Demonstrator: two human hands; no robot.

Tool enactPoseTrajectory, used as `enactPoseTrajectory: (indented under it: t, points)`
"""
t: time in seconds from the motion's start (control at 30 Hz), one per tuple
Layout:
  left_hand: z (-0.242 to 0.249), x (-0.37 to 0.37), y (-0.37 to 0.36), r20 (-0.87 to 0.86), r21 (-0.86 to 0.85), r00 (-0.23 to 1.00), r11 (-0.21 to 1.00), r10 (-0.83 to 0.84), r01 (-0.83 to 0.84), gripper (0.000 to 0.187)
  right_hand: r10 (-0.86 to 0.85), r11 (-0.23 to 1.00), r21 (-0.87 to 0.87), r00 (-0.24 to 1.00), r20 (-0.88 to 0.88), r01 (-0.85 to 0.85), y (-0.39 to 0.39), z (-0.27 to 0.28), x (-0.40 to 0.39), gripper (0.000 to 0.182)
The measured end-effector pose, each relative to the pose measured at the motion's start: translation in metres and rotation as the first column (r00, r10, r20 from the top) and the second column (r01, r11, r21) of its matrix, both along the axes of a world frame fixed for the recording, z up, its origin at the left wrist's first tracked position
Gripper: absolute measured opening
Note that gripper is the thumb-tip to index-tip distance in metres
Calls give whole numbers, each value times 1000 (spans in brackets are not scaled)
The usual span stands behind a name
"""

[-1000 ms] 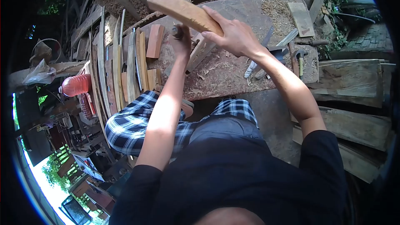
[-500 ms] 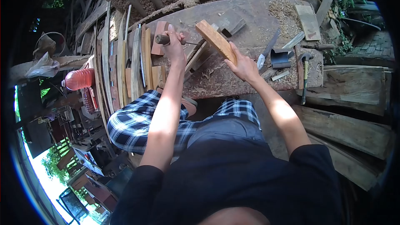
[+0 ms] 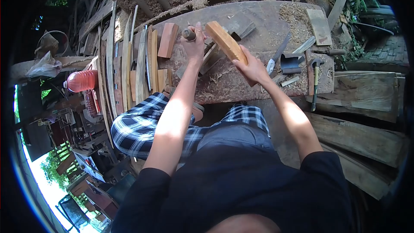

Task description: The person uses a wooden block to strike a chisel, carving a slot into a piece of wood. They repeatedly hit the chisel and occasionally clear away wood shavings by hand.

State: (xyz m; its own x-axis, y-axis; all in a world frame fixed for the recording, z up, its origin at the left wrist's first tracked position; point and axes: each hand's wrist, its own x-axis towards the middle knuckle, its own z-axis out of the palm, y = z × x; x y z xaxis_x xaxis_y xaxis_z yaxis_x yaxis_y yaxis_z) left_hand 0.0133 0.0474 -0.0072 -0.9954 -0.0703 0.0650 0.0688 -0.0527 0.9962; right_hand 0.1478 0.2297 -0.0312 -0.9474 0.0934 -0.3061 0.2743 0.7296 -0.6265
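Note:
My left hand is closed around the round wooden handle of a chisel, its end turned up towards me. The blade is mostly hidden behind my fingers. A long, squared block of orange-brown wood is gripped by my right hand near its lower end, and its upper end slants towards my left hand. Below and between my hands, weathered wood pieces lie on the workbench. A reddish wood block rests left of my left hand.
At the right of the bench are a handsaw, a dark curved piece and a hammer. Upright strips of wood line the left side, near a red bottle. Large planks lie at right. Shavings cover parts of the bench.
My left hand has moved right with the chisel, whose handle now points more towards the camera. The orange-brown block has shifted slightly right and its angle has steepened a little.

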Motion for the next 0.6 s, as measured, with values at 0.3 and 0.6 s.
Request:
enactPoseTrajectory:
  t: [0.3, 0.6]
  points:
    - [9, 14, 15, -151, -127, 983, 988, -105, 86, 11, -7, 962, -211, 757, -653, -172, -23, 177, -48, 76]
    - [-15, 23, 6, -178, -185, 976, 978, -125, 92, 10, 209, 972, -46, 933, -292, -231, -18, 179, -43, 78]
